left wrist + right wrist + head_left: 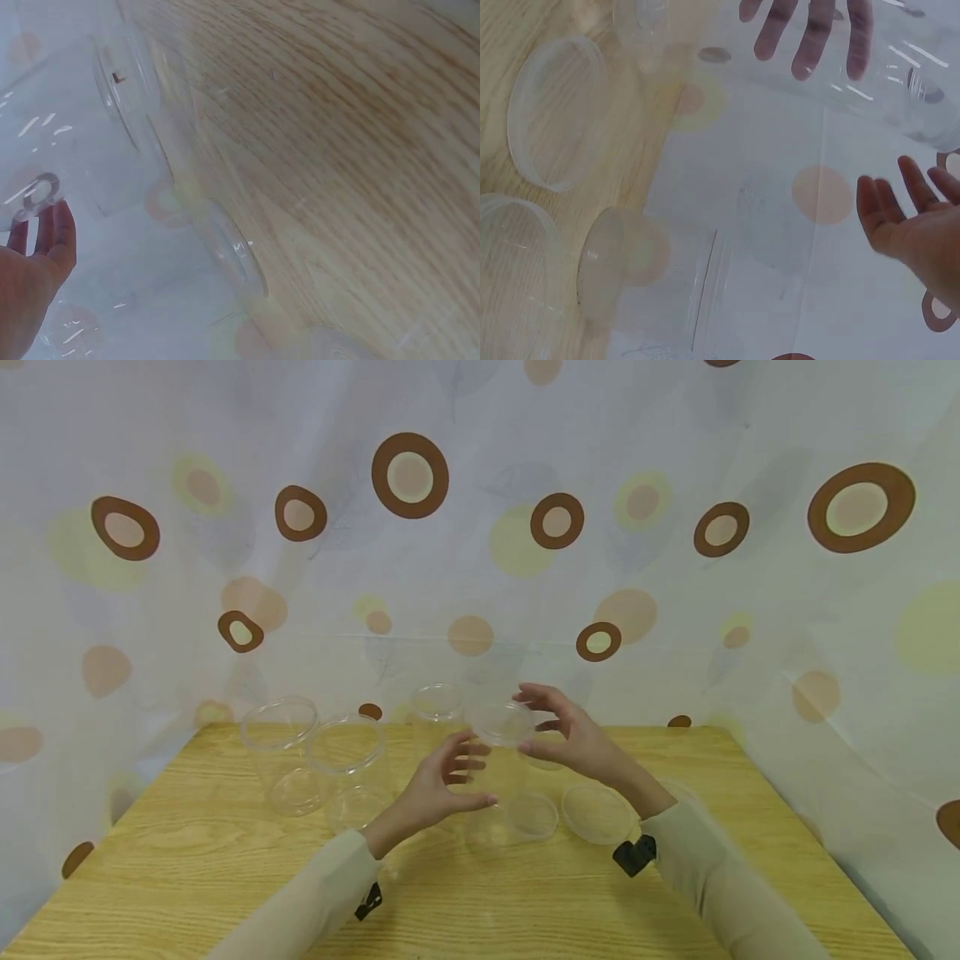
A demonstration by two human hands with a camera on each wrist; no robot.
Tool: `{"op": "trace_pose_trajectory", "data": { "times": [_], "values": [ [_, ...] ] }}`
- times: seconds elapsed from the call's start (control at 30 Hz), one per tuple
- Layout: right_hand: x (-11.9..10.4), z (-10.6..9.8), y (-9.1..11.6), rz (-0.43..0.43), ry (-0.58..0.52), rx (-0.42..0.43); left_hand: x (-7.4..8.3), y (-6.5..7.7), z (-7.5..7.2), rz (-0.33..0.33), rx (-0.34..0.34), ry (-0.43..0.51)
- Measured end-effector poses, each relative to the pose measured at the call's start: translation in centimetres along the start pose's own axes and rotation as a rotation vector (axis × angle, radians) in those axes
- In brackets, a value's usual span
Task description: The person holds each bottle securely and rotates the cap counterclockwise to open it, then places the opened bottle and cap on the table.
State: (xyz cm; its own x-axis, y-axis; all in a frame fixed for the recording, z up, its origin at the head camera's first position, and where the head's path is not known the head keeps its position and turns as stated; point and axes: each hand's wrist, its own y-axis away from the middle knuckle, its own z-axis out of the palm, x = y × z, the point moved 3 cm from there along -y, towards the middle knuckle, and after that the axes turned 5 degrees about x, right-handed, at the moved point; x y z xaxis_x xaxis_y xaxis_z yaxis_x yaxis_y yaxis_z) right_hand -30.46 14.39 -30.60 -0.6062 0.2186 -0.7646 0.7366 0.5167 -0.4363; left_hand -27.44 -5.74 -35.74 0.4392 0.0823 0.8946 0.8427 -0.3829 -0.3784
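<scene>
A tall clear plastic jar (pixel 501 768) stands upright near the table's middle, its rim at the top. My left hand (pixel 442 785) holds it from the left, fingers behind and thumb in front. Through the clear wall in the right wrist view, the left hand's fingers (pixel 814 37) show spread. My right hand (pixel 573 739) is beside the rim on the right, thumb and fingers spread apart with nothing gripped. In the right wrist view, the right hand (pixel 922 225) appears apart from the jar. Whether the jar's base touches the table is hard to tell.
More clear jars stand to the left: one at far left (pixel 258 768), one beside it (pixel 322 777) and one behind (pixel 437 714). Clear round lids (pixel 600 814) lie on the wooden table (pixel 585 910) near the right forearm. A shorter clear container (pixel 652 277) shows in the right wrist view. A patterned curtain (pixel 480 568) hangs behind.
</scene>
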Motion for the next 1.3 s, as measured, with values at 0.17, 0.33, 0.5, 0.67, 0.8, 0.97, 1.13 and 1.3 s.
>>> {"op": "trace_pose_trajectory", "data": {
  "times": [0.17,0.33,0.5,0.67,0.8,0.97,1.13,1.3],
  "values": [
    [-0.1,0.8,0.4,0.043,0.041,0.086,-0.1,0.1,-0.1,-0.007,0.015,-0.006],
    [-0.2,1.2,0.3,0.066,0.040,0.111,-0.6,-0.1,-0.1,0.001,0.013,-0.031],
    [-0.1,1.0,0.1,0.048,0.008,0.070,-2.5,-0.4,-0.1,0.021,-0.004,-0.025],
    [0.3,0.2,-0.1,0.049,-0.101,-0.098,-2.7,-0.4,-0.1,0.039,-0.045,-0.008],
    [0.5,-0.3,-0.4,0.064,-0.207,-0.228,-2.7,-0.3,-0.1,0.042,-0.073,-0.010],
    [0.4,-0.4,-0.5,0.054,-0.235,-0.274,-2.6,-0.2,-0.1,0.042,-0.073,-0.016],
    [0.2,-0.1,-0.3,0.071,-0.193,-0.189,-2.4,-0.2,-0.2,0.053,-0.058,-0.013],
    [-0.2,0.7,0.1,0.064,-0.074,-0.017,-2.3,-0.2,-0.3,0.042,-0.032,-0.025]
  ]
}}
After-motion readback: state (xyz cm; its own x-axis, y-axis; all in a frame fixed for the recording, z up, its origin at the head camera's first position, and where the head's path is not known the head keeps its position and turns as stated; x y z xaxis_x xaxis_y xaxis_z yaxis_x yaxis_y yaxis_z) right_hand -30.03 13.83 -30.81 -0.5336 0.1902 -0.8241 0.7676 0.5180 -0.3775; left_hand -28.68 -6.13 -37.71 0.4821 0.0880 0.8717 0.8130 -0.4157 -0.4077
